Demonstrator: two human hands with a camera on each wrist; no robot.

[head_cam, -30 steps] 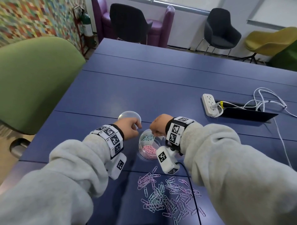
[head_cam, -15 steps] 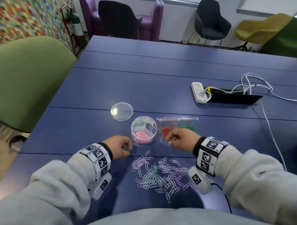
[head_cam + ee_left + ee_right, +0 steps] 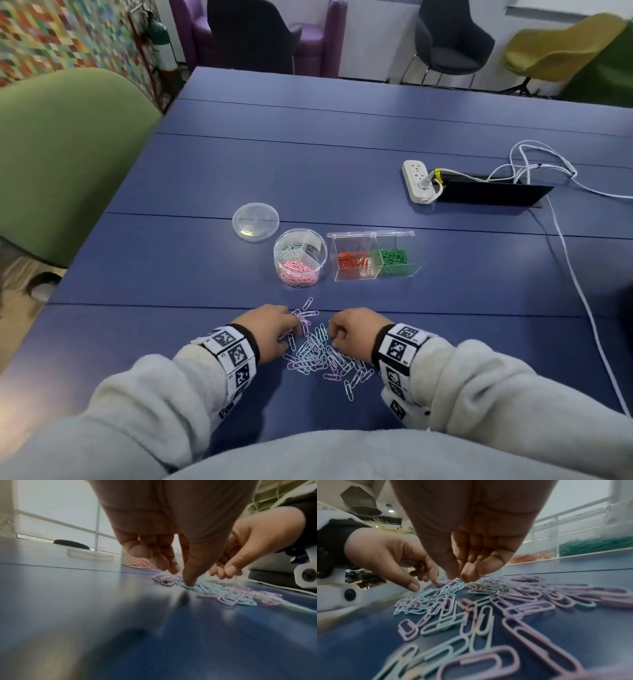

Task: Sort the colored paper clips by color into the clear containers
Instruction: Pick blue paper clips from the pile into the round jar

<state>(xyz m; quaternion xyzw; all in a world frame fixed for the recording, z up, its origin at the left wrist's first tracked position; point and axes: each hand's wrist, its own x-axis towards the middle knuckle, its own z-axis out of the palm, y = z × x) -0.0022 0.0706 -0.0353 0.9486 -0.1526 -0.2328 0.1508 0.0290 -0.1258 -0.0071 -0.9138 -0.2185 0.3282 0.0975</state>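
Both hands back at the loose pile

Half a second ago our right hand [image 3: 354, 330] was up by the boxes; now it and our left hand [image 3: 270, 329] sit low on the desk [image 3: 205, 267] at the far edge of the loose pile of clips [image 3: 322, 356]. Left forefinger presses a pale blue clip, other fingers curled, holding nothing we can see. Right fingertips are bunched together over the pile; we cannot tell whether they hold a clip. The round tub [image 3: 300, 257] and split box [image 3: 373, 255] wait just beyond, so we judge another pick is starting.
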